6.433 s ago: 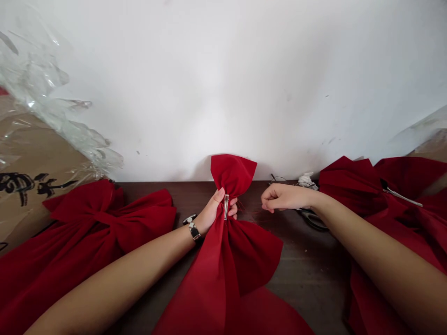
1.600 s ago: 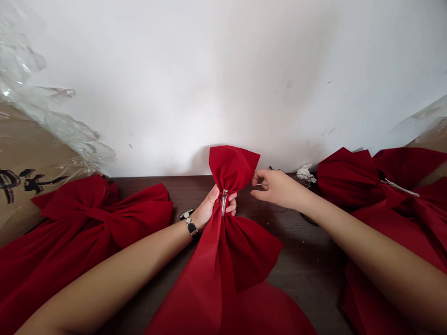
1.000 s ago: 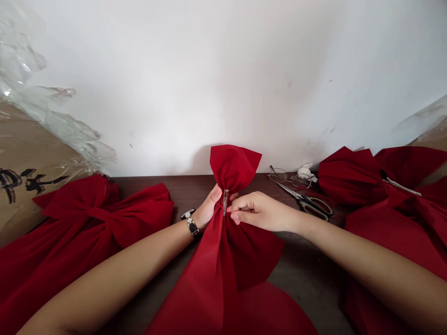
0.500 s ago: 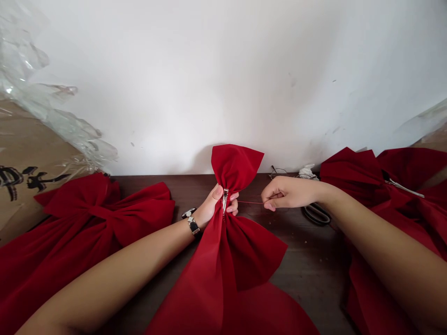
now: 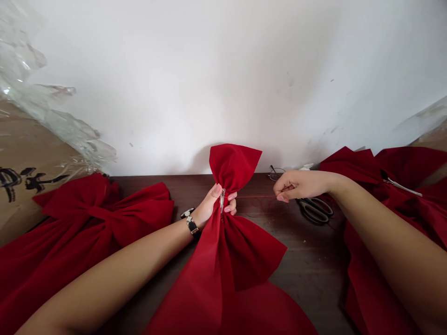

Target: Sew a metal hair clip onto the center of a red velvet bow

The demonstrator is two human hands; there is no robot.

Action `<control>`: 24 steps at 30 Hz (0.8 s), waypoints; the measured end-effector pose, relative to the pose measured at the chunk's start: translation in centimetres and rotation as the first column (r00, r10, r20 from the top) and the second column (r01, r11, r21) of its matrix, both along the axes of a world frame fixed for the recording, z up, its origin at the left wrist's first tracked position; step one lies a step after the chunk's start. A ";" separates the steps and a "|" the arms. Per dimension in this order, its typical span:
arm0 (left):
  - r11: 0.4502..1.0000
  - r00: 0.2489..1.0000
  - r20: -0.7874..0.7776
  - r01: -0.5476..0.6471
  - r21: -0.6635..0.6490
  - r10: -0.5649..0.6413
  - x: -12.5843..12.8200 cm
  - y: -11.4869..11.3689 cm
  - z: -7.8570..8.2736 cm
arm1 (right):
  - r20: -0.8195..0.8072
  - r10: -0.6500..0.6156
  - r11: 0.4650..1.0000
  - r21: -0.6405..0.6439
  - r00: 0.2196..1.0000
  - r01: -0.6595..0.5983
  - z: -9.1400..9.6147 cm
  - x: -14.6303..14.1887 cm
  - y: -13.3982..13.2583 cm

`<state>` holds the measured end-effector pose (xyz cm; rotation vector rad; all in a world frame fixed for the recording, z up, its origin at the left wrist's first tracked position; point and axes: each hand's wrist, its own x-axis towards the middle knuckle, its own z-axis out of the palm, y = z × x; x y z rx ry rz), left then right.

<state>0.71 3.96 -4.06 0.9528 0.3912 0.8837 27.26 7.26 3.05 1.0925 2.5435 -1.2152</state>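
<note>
A large red fabric bow (image 5: 235, 165) is gripped at its gathered middle by my left hand (image 5: 208, 204), thumb on the near side and fingertips showing on the right. A silver metal hair clip (image 5: 222, 200) lies along the bow's centre, between thumb and fingers. From there a thin red thread (image 5: 256, 196) runs taut to the right. Its far end is pinched in my right hand (image 5: 293, 185), whose fingers are closed; a needle, if any, cannot be made out. Black-handled scissors (image 5: 316, 210) lie on the table just below my right hand, their blades hidden.
Another red bow (image 5: 101, 211) lies at the left, beside a cardboard box (image 5: 31, 144) with plastic wrap (image 5: 70, 125). More red bows (image 5: 352, 167) with a metal clip (image 5: 405, 187) are at the right. Eyeglasses (image 5: 275, 173) rest near the wall on the dark table (image 5: 300, 265).
My right hand has moved right and slightly up, drawing out a longer stretch of red thread. More of the scissors shows now. My left hand keeps its hold on the bow, almost still.
</note>
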 end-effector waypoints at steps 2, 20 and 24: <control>1.000 1.000 -0.005 0.010 -0.003 -0.010 0.0 0.0 0.0 | 0.007 -0.002 1.000 -0.007 1.000 0.002 -0.2 0.0 0.2; 0.999 0.998 -0.063 0.017 0.034 -0.015 0.0 -0.1 0.3 | -0.381 0.039 0.997 -0.053 0.924 -0.063 6.1 3.9 -3.6; 0.999 0.995 -0.097 0.005 0.052 0.000 0.0 -0.1 0.1 | -0.225 0.079 0.996 -0.027 0.971 -0.087 6.9 1.6 -5.8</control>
